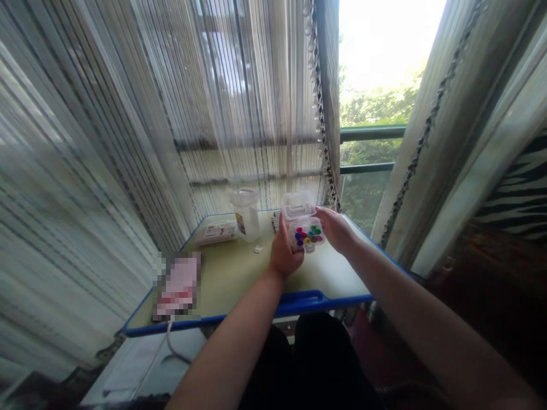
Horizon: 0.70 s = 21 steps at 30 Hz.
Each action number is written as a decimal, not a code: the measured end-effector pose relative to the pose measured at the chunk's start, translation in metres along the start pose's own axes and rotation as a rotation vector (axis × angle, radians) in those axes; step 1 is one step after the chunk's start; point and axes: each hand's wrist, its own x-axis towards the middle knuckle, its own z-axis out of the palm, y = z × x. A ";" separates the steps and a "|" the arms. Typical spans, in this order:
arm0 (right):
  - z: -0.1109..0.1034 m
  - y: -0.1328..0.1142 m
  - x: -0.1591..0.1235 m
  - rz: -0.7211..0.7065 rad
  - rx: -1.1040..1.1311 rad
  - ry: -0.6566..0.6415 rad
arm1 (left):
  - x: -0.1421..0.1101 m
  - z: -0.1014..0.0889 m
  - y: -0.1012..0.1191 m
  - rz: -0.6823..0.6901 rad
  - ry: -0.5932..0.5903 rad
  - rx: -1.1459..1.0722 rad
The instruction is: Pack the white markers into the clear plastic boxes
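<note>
Above the table, a clear plastic marker case [309, 249] is held up with its lid [298, 206] swung back. Inside it, several round coloured ends [308, 234], seemingly marker caps, show in red, blue, purple, green, yellow and brown. My left hand [286, 253] is closed around the left side of the case, thumb along its edge. On the right side, my right hand [337, 229] grips the case near the lid's hinge; its fingertips are partly hidden. Behind my left hand lies a row of slim pens or markers [276, 221], partly covered.
The table [239, 279] has a blue rim. A clear plastic tub [250, 219] stands at the back, beside a flat clear pack [219, 232]. A small white piece [258, 249] lies mid-table. A blurred pink object [178, 285] with a cable is at left. Curtains [256, 102] hang behind.
</note>
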 end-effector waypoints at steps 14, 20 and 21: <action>0.006 -0.017 0.004 -0.169 0.137 -0.066 | 0.001 -0.001 -0.006 0.065 0.090 0.063; 0.007 -0.020 0.015 -0.204 -0.020 -0.138 | 0.011 -0.007 -0.001 -0.123 0.199 -0.068; 0.008 -0.019 0.017 -0.204 -0.032 -0.153 | 0.014 -0.009 0.000 -0.153 0.223 -0.097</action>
